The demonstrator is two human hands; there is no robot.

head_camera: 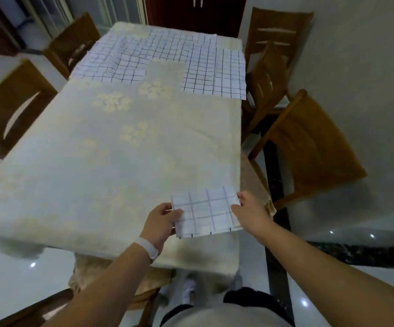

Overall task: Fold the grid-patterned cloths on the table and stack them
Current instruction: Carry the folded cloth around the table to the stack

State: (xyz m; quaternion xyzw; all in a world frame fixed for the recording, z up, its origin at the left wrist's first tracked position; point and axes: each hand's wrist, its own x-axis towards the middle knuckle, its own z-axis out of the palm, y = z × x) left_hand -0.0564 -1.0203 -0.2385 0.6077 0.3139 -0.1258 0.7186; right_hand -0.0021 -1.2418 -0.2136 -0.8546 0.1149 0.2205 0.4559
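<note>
Folded cloth point(206, 212) edges under fingers point(174, 214)

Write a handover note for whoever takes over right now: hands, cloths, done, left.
Left hand: pinches the folded cloth at its left edge.
Right hand: grips its right edge.
The folded cloth is at the near right corner of the table; I cannot tell whether it rests there.
Other cloths: spread flat and overlapping at the far end, count unclear.
Done: one cloth folded; no stack visible.
Left: set it down, fold the far ones, stack them on it.
</note>
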